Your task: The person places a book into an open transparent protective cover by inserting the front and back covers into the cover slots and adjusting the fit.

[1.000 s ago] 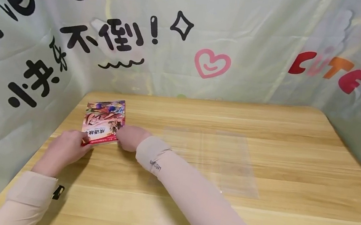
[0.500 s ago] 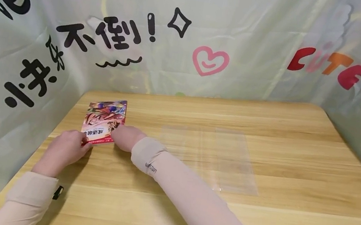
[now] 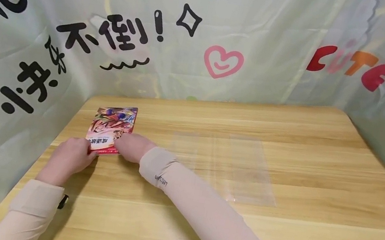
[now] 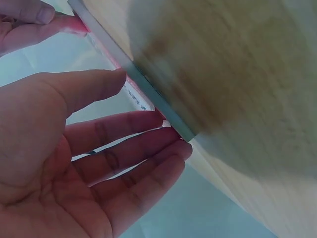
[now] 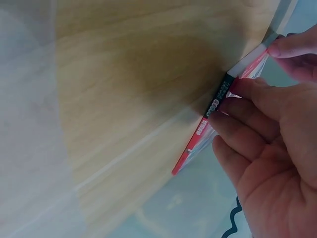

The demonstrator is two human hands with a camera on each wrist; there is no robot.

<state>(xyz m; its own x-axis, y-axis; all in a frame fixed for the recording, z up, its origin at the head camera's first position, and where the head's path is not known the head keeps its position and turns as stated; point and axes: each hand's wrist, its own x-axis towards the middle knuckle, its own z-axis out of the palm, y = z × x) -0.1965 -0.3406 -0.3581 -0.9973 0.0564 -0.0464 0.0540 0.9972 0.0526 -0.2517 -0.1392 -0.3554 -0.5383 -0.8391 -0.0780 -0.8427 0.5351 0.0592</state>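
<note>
A book [image 3: 112,125] with a colourful illustrated cover and a red band lies at the back left of the wooden table. My left hand [image 3: 70,160] is at its near left corner; in the left wrist view the thumb tip touches the near edge and the fairly straight fingers [image 4: 143,163] meet the corner. At the right side, my right hand [image 3: 134,147] covers part of the cover's edge. The right wrist view shows its loosely bent fingers [image 5: 242,119] against the black and red spine [image 5: 200,126], thumb near the corner.
A clear plastic sheet [image 3: 251,171] lies flat on the table [image 3: 316,186], right of the book and partly behind the right forearm. A printed fabric curtain [image 3: 263,35] stands along the table's back and sides. A small black item [image 3: 63,202] sits at the left cuff.
The book has turned slightly clockwise, its far edge shifting right and its near left corner left. My right hand has moved a little left along with it. The head view has shifted slightly.
</note>
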